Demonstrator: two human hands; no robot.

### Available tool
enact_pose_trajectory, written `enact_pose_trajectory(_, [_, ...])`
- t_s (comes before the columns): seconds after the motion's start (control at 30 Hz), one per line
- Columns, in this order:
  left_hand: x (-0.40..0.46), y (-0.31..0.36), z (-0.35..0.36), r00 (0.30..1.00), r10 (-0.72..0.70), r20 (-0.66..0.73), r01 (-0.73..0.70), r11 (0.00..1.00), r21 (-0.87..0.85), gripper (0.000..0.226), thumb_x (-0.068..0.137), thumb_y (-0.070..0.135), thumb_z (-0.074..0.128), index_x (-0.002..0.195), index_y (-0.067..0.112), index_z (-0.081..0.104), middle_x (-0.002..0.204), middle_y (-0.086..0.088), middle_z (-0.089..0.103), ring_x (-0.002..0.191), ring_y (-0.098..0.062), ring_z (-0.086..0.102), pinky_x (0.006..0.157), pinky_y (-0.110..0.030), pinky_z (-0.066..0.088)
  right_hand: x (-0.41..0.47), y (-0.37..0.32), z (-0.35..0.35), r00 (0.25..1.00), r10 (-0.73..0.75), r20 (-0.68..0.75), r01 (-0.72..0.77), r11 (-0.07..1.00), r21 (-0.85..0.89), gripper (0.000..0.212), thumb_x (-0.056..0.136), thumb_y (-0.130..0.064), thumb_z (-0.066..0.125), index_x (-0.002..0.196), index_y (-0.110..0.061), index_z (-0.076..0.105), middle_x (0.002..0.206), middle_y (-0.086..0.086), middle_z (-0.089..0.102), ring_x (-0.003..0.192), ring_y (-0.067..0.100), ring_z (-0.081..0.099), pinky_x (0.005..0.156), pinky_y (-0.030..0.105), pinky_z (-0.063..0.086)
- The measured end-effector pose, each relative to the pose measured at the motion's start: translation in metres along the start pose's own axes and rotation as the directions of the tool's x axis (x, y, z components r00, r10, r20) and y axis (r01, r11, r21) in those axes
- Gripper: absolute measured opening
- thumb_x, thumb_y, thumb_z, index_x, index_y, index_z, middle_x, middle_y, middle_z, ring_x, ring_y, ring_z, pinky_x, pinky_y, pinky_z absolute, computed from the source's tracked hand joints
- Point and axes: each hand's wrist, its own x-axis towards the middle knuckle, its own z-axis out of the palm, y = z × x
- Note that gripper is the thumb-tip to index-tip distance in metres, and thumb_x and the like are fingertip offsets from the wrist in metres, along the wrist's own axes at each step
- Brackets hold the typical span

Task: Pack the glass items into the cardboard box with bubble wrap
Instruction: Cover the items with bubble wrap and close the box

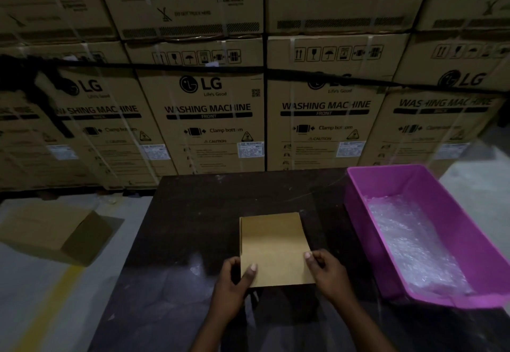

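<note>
A small brown cardboard box (pixel 274 246), flat-looking and closed, lies in the middle of the dark table (pixel 193 213). My left hand (pixel 234 282) grips its near left edge, thumb on top. My right hand (pixel 327 271) holds the near right edge, thumb on the top face. A purple plastic bin (pixel 408 180) stands at the right of the table with clear bubble wrap (pixel 414 241) lying inside it. No glass items show clearly; a faint shiny patch (pixel 197 268) left of my left hand cannot be made out.
A wall of large stacked washing-machine cartons (pixel 209 108) rises right behind the table. An open cardboard box (pixel 55 230) lies on the floor at the left, beside a yellow floor line (pixel 52 304). The light is dim.
</note>
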Motion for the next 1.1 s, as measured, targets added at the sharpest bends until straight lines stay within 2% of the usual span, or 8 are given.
enact_pose_trajectory(0.33, [0.006,-0.003,-0.005,0.998,-0.026,0.050,0.024,0.999,0.033,0.075,0.061,0.071,0.071,0.114,0.025,0.045,0.115,0.003,0.064,0.105,-0.009,0.064,0.093,-0.036,0.053,0.000,0.002,0.004,1.000,0.005,-0.015,-0.005,1.000,0.027,0.016,0.092,-0.022,0.061,0.077,-0.022,0.056,0.076,-0.001,0.062,0.074,0.015,0.057,0.067,0.026,0.043])
enact_pose_trajectory(0.5, [-0.002,0.000,0.002,0.999,-0.026,-0.036,0.028,0.997,0.073,0.052,0.073,0.056,0.071,0.111,0.026,0.054,0.110,0.010,0.067,0.100,-0.003,0.064,0.091,-0.033,0.053,0.000,0.002,0.005,1.000,0.013,0.004,-0.013,0.999,0.030,0.012,0.093,-0.023,0.060,0.082,-0.024,0.057,0.083,0.000,0.064,0.083,0.021,0.061,0.070,0.028,0.045])
enact_pose_trajectory(0.57, [-0.003,0.001,0.003,0.994,-0.017,-0.110,0.030,0.993,0.117,0.046,0.076,0.054,0.071,0.110,0.026,0.060,0.105,0.016,0.068,0.098,-0.001,0.064,0.088,-0.031,0.054,0.002,0.002,0.005,0.999,0.029,0.020,-0.030,0.999,0.013,0.005,0.092,-0.021,0.061,0.097,-0.019,0.060,0.096,0.003,0.066,0.095,0.023,0.062,0.079,0.031,0.047])
enact_pose_trajectory(0.63, [-0.002,0.000,0.003,0.992,0.001,-0.127,0.013,0.994,0.113,0.049,0.075,0.057,0.071,0.110,0.022,0.066,0.101,0.014,0.072,0.096,-0.002,0.067,0.087,-0.033,0.055,0.012,-0.001,0.000,0.994,0.076,0.073,-0.079,0.996,0.032,0.042,0.092,-0.018,0.061,0.133,-0.015,0.050,0.125,0.000,0.056,0.118,0.020,0.053,0.098,0.033,0.042])
enact_pose_trajectory(0.7, [-0.003,0.002,0.003,0.994,0.018,-0.109,-0.007,0.995,0.099,0.050,0.077,0.058,0.069,0.107,0.018,0.070,0.099,0.012,0.074,0.096,-0.003,0.068,0.088,-0.035,0.056,0.021,-0.011,-0.003,0.974,0.146,0.176,-0.161,0.984,0.075,0.059,0.095,-0.016,0.056,0.149,-0.020,0.030,0.136,-0.007,0.040,0.127,0.016,0.042,0.105,0.032,0.034])
enact_pose_trajectory(0.8, [-0.004,0.002,0.007,0.995,0.019,-0.097,-0.006,0.992,0.128,0.040,0.085,0.049,0.065,0.111,0.019,0.071,0.098,0.014,0.074,0.097,-0.002,0.067,0.089,-0.031,0.055,0.027,-0.020,0.003,0.935,0.213,0.282,-0.247,0.965,0.092,0.050,0.101,-0.027,0.045,0.148,-0.022,0.032,0.146,0.003,0.043,0.131,0.021,0.043,0.109,0.033,0.034])
enact_pose_trajectory(0.93, [-0.014,0.009,0.012,0.986,0.096,-0.135,-0.059,0.964,0.259,0.029,0.094,0.040,0.056,0.116,0.024,0.067,0.103,0.014,0.071,0.101,-0.004,0.065,0.077,-0.012,0.047,0.019,-0.026,0.013,0.957,0.183,0.227,-0.208,0.974,0.093,0.048,0.103,-0.027,0.038,0.150,-0.023,0.029,0.147,0.005,0.042,0.135,0.022,0.038,0.101,0.022,0.026])
enact_pose_trajectory(1.1, [-0.019,0.007,0.013,0.972,0.186,-0.143,-0.107,0.895,0.433,0.041,0.093,0.052,0.047,0.127,0.033,0.058,0.106,0.007,0.072,0.097,-0.012,0.066,0.076,-0.024,0.051,0.017,-0.023,0.013,0.965,0.148,0.216,-0.164,0.985,0.060,0.045,0.103,-0.025,0.038,0.148,-0.027,0.032,0.152,0.002,0.036,0.139,0.020,0.033,0.104,0.020,0.022])
